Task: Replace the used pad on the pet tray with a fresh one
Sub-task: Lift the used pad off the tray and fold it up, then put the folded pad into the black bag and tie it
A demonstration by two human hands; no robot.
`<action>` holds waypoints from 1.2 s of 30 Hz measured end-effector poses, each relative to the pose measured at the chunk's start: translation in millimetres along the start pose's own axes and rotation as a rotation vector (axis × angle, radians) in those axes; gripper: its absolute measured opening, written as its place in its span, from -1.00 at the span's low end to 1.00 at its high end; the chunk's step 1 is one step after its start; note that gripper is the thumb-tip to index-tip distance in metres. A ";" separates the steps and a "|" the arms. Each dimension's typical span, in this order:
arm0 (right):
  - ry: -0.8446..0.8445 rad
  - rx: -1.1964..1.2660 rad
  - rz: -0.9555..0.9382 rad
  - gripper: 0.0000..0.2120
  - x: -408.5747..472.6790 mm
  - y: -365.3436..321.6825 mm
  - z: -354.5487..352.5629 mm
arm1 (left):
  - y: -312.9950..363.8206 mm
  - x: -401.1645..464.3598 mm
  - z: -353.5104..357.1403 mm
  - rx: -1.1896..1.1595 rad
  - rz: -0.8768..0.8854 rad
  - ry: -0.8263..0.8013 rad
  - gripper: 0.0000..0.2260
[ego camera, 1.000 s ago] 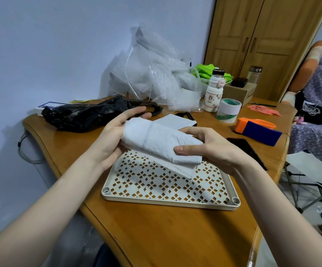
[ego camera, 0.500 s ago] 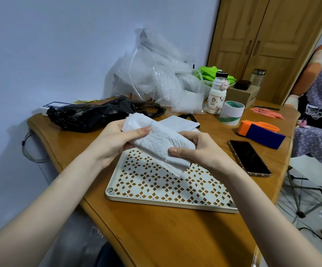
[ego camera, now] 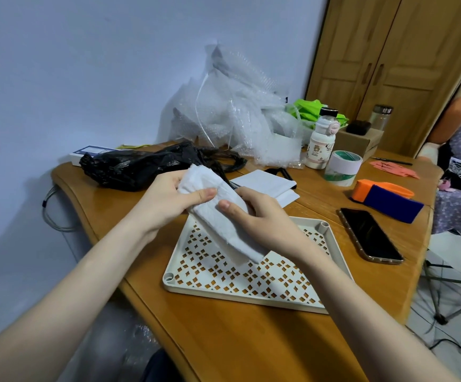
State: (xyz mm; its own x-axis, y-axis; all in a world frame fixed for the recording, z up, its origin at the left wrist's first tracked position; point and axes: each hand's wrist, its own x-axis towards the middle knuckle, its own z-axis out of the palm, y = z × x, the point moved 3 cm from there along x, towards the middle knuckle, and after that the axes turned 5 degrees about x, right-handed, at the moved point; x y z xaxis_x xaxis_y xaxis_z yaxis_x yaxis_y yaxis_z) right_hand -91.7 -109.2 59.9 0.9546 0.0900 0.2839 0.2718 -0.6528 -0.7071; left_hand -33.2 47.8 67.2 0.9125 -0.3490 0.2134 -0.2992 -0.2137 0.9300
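Pale blue wall behind, wooden bench [ego camera: 240, 340] in front, wardrobe doors [ego camera: 383, 64] at upper right.

Left hand [ego camera: 168, 199] closed on upper end of rolled white pad [ego camera: 221, 213], thumb pressed across its front, fingers behind. Right hand [ego camera: 262, 219] closed on same pad just below, thumb on top, fingers wrapped under. Both grips narrow, holding the crumpled pad between them. Pad lifted off, tilted, lower end hanging above cream lattice pet tray [ego camera: 240, 274]; cannot tell whether that end touches the grid. Tray flat on bench, near front edge, grid bare apart from the area under the pad.

Just behind the hands: folded clean white pad [ego camera: 267, 183] lying flat on bench, apart from tray. Left of it, crumpled black plastic bag [ego camera: 141, 166], handles trailing toward the folded pad. Behind bag, heap of bubble wrap [ego camera: 237, 122] against wall. Right of tray, dark phone [ego camera: 369, 235] face up, close beside the tray's rim. Beyond phone, orange and blue block [ego camera: 386, 199]. Farther back: tape roll [ego camera: 342, 166], white bottle [ego camera: 323, 142] with black cap, cardboard box [ego camera: 361, 142], green item [ego camera: 312, 111] partly hidden by wrap.
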 end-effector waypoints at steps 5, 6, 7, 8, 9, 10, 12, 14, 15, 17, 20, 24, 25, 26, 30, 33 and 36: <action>0.037 0.024 -0.018 -0.72 12.6 -1.8 8.5 | -3.7 1.9 -9.7 -0.056 -0.001 0.030 -0.90; 0.037 0.038 -0.018 -0.73 15.2 -1.6 10.2 | -5.2 2.2 -11.0 -0.070 -0.002 0.040 -0.89; 0.038 0.057 -0.017 -0.75 18.0 -1.0 11.8 | -7.1 2.5 -12.1 -0.086 -0.002 0.049 -0.89; 0.038 0.073 -0.013 -0.78 20.8 0.2 13.3 | -9.8 3.3 -12.8 -0.101 -0.002 0.054 -0.88; 0.040 0.084 -0.006 -0.79 23.5 2.0 14.6 | -12.8 4.5 -13.1 -0.113 -0.003 0.056 -0.87; 0.043 0.086 0.003 -0.80 26.4 4.0 15.6 | -16.4 6.7 -13.5 -0.114 -0.009 0.059 -0.87; 0.056 0.082 0.022 -0.79 31.6 10.5 16.5 | -25.4 13.8 -17.0 -0.100 -0.043 0.088 -0.86; 0.074 0.084 0.048 -0.78 37.1 19.5 15.6 | -34.7 23.6 -23.5 -0.095 -0.084 0.127 -0.83; 0.084 0.087 0.070 -0.78 39.8 25.0 14.5 | -38.8 28.3 -26.7 -0.089 -0.096 0.138 -0.82; 0.103 0.100 0.116 -0.78 45.5 36.4 12.0 | -46.2 37.1 -30.8 -0.053 -0.105 0.138 -0.82; 0.149 0.114 0.161 -0.75 55.9 51.8 10.9 | -57.3 52.0 -30.4 0.022 -0.108 0.121 -0.79; 0.208 0.139 0.229 -0.73 73.5 71.1 12.3 | -69.3 76.8 -20.7 0.105 -0.100 0.089 -0.75; 0.222 0.142 0.240 -0.73 78.0 75.5 11.6 | -72.7 83.6 -17.5 0.131 -0.098 0.076 -0.75; 0.233 0.156 0.250 -0.73 82.1 79.5 10.8 | -76.9 90.6 -14.2 0.159 -0.099 0.063 -0.75; 0.247 0.217 0.281 -0.75 95.6 95.0 9.4 | -94.5 116.4 0.3 0.256 -0.105 0.007 -0.75; 0.256 0.221 0.303 -0.75 103.5 105.1 9.1 | -105.8 133.3 9.6 0.308 -0.113 -0.031 -0.75; 0.271 0.239 0.309 -0.75 108.9 113.2 7.9 | -115.5 146.4 15.4 0.371 -0.134 -0.033 -0.70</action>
State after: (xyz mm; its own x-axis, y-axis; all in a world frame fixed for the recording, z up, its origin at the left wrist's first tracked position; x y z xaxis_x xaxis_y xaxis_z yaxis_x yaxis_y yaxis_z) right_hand 44.0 -167.3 5.7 0.9376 -0.3018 0.1728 0.0306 -0.4234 -0.9054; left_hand 130.6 7.3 -13.6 0.9427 -0.3235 0.0820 -0.2639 -0.5722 0.7765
